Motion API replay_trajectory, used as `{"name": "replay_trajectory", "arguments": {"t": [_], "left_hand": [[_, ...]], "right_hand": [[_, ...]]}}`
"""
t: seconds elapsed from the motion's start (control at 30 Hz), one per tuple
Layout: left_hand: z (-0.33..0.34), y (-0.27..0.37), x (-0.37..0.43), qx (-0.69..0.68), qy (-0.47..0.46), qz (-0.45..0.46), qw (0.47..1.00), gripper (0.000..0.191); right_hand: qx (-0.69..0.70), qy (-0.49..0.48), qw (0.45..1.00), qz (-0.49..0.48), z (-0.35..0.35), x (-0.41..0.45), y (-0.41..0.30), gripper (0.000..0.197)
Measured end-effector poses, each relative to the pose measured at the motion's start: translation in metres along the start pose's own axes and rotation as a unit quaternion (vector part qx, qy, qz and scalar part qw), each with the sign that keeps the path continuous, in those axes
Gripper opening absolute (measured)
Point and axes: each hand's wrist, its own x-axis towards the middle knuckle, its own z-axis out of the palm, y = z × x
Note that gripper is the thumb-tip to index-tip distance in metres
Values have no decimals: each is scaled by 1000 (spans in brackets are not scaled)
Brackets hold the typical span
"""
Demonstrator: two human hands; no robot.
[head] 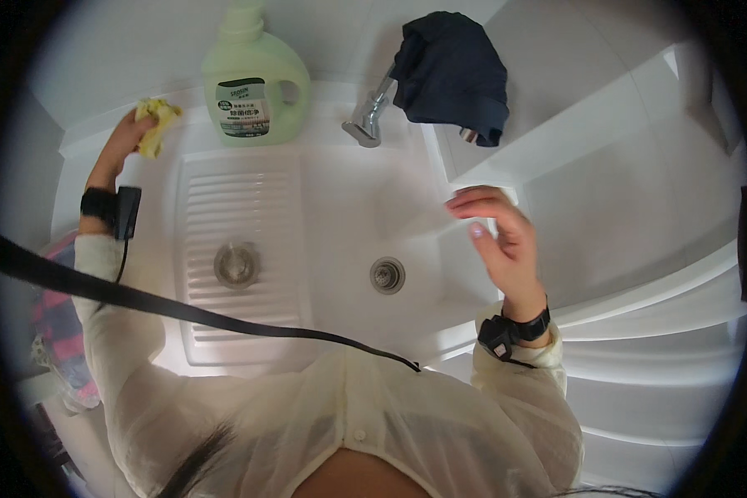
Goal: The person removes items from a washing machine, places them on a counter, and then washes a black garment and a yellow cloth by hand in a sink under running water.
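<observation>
My left hand (126,138) grips a crumpled yellow cloth (155,126) over the back left of a white laundry sink. My right hand (503,243) is held over the sink's right rim, empty, with its fingers curved and the thumb apart from them. Between the two, the white sink basin (348,218) has a ribbed washboard (243,199) built into its left part. A metal drain (387,275) lies in the basin floor, and a clear round object (236,265) rests on the washboard. At the back stands a chrome faucet (367,121) with its lever towards me.
A large pale-green detergent jug (255,87) stands on the back ledge. Dark navy fabric (453,75) hangs over the faucet's spout. A black cable (224,317) crosses in front of my chest. Checked fabric (65,336) lies left of the sink, and a white curtain (647,355) hangs right.
</observation>
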Motion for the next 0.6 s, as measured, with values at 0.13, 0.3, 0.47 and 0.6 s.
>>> {"name": "replay_trajectory", "arguments": {"t": [0.13,0.3,0.47,0.6], "left_hand": [[45,50,-74,-127,-137,55,981,44],[177,110,-108,-154,-266,142,941,42],[253,132,-103,77,-362,314,874,45],[255,96,-14,201,-42,364,908,41]], "right_hand": [[194,-158,963,98,31,-10,16,18],[467,-94,829,294,91,-12,18,32],[610,41,736,292,85,-18,80,32],[615,59,707,345,66,-17,94,31]]}}
